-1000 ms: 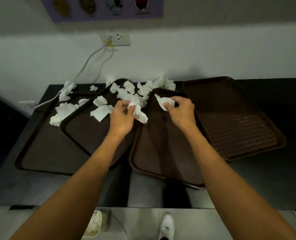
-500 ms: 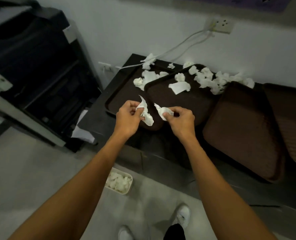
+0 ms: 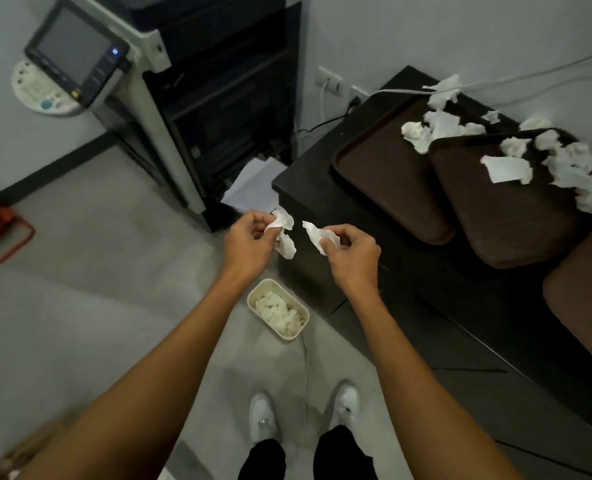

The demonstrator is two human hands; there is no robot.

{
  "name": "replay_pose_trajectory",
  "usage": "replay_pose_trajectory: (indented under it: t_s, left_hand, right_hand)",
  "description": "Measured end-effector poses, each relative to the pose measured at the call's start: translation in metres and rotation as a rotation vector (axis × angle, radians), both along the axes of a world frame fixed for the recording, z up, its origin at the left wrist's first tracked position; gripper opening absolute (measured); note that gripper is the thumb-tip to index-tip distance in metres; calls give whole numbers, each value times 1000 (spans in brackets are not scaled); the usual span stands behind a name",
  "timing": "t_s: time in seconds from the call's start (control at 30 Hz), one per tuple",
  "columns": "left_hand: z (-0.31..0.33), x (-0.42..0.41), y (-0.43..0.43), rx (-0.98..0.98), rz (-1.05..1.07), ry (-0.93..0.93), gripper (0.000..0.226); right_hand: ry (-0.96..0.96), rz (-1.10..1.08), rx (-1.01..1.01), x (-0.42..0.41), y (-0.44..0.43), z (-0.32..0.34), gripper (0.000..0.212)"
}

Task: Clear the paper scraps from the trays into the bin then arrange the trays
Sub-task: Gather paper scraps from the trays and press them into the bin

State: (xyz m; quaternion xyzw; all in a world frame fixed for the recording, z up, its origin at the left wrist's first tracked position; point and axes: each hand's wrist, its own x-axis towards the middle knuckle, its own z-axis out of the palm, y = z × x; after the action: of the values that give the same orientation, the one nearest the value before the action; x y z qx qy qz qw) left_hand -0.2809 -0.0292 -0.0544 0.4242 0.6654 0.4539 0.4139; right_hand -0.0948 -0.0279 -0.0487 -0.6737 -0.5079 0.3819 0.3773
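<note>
Head view: your left hand (image 3: 249, 242) and right hand (image 3: 351, 252) each pinch a paper scrap (image 3: 284, 233) above the bin (image 3: 277, 308).

A large copier (image 3: 197, 98) stands against the wall beyond the left hand, its angled control screen (image 3: 74, 51) lit by a small blue light. Loose white sheets (image 3: 253, 185) lie at its foot. Wall sockets (image 3: 329, 79) with white cables (image 3: 530, 77) sit farther right. A red frame (image 3: 0, 233) rests on the grey floor (image 3: 79, 306) far left. White shoes (image 3: 263, 415) stand below.
</note>
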Motion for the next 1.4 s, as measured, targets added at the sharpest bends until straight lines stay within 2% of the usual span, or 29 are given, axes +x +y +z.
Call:
replay_pose_trajectory:
  t_s: [0.2,0.43,1.0,1.1,1.23,1.4]
  left_hand:
    - [-55,-24,-19,-113,132,-37,8]
    - [-148,-33,-27,-282,205,33,13]
    - [-389,-33,6,-405,255,42,6]
    - [-421,-39,7,-422,229,58,7]
    - [-453,-47,10,-430,211,94,10]
    - [-475,-43,18,-441,185,95,8]
  right_hand:
    - [-56,133,-81,-33,-6,-64,14]
    - [-132,215,-206,-40,4,-159,9]
    - [-305,306,-385,-43,46,-430,16]
    - [-406,379,-417,-48,45,-463,22]
    - [-536,591,-493,-48,39,-505,45]
    - [-621,548,-425,-28,26,-527,46]
